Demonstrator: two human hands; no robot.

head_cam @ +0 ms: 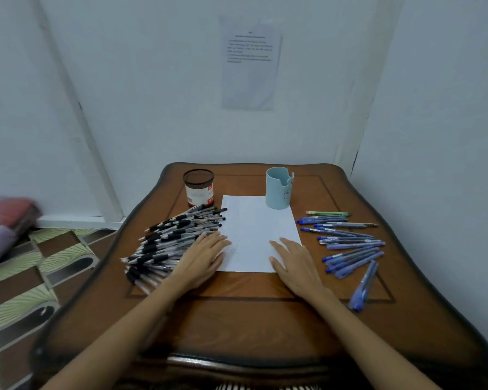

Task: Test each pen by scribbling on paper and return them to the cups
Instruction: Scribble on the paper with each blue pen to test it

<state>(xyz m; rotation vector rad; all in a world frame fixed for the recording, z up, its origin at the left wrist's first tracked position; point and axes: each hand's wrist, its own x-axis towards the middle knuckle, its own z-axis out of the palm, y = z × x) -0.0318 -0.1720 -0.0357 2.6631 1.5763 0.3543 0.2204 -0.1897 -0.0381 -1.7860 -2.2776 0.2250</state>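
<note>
Two lots of pens, kept either side of the paper sheet (259, 232), likely sorted by colour: black pens (175, 243) heaped left near the mesh cup (199, 188), blue pens (347, 243) fanned right. Light-blue cup (278, 188) on the sheet's far corner; no pens seen in either cup. Left hand (206, 257) and right hand (293, 263) flat, fingers straight, holding nothing, pinning the sheet's near corners to the tabletop (237, 319).

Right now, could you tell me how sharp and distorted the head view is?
Head view: wide-angle distortion bows the table edges; the wall notice is unreadably soft; the floor bundle is blurred; the left hand, right hand and paper look sharp; dim light, no glare.
</note>
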